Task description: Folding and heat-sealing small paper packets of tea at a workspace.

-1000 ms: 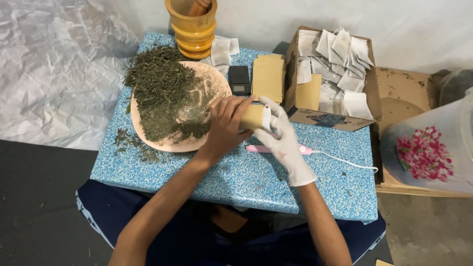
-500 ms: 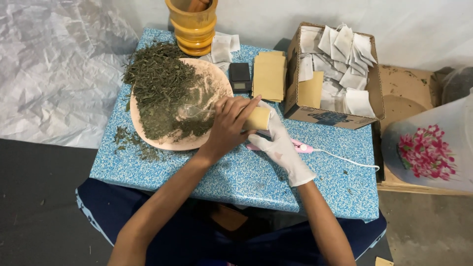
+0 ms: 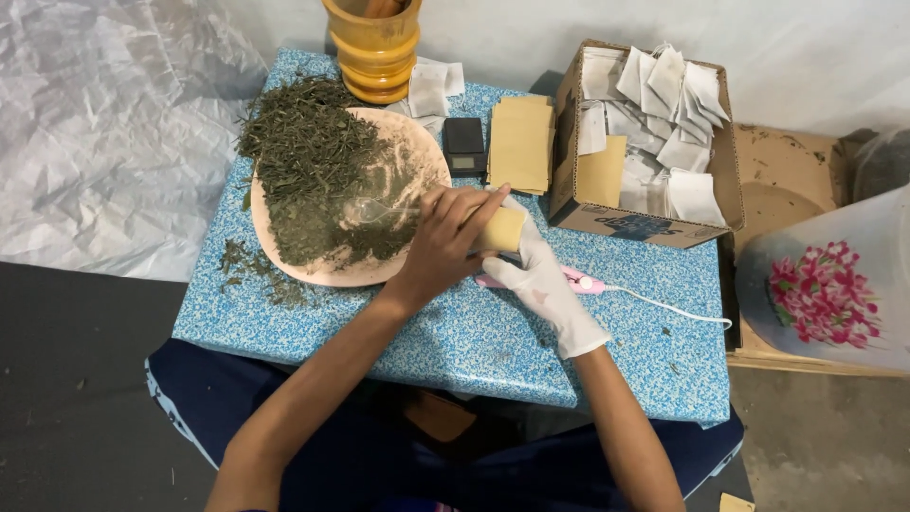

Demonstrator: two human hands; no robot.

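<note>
My bare left hand [image 3: 444, 239] holds a clear plastic spoon [image 3: 374, 210] whose bowl lies over the dried green leaves [image 3: 308, 166] heaped on a pink round plate [image 3: 327, 277]. My right hand [image 3: 542, 284], in a white glove, grips a small tan paper pouch [image 3: 504, 228] at the plate's right edge. The left hand's fingers rest over the pouch's mouth and hide it. Both hands meet above the blue speckled table [image 3: 455, 341].
A pink handheld device [image 3: 580, 281] with a white cable lies under the gloved hand. Behind stand a stack of tan pouches [image 3: 519, 142], a small black box [image 3: 464, 144], a yellow wooden mortar [image 3: 374, 52] and a cardboard box [image 3: 616, 213] of white sachets. A flower-printed bag [image 3: 825, 284] sits at right.
Both hands stay together at the pouch by the plate's edge. The spoon now shows reaching left over the leaves.
</note>
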